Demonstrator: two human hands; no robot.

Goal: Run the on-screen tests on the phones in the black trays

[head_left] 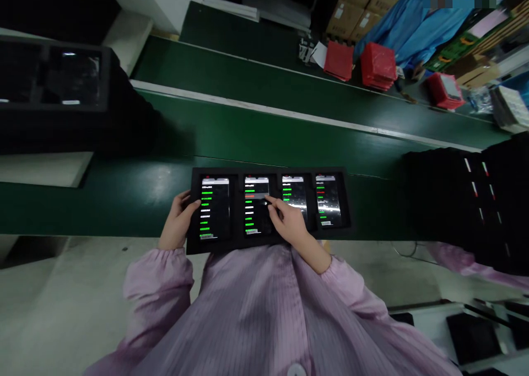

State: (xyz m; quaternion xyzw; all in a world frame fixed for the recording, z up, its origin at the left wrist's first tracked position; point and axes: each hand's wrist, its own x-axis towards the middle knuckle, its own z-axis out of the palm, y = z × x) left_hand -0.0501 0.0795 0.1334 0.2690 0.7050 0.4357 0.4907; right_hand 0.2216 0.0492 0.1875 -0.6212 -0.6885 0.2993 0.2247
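A black foam tray (236,245) lies at the near edge of the green bench, with several smartphones in a row in its slots. My left hand (179,221) grips the tray's left end, thumb on top near the leftmost phone (217,210). Over the second phone (258,213) reaches my right hand (289,221), its index finger stretched to the screen beside a highlighted red line; it holds nothing. All the screens are lit with lists of green, white and some red text. My right hand partly covers the third phone (293,187).
Stacked black trays (78,130) stand at the left, and another black stack (446,199) at the right. Red trays (378,64) and red sheets (339,60) lie on the far bench. A person in a blue garment (409,23) is at the back right, near cardboard boxes (353,15).
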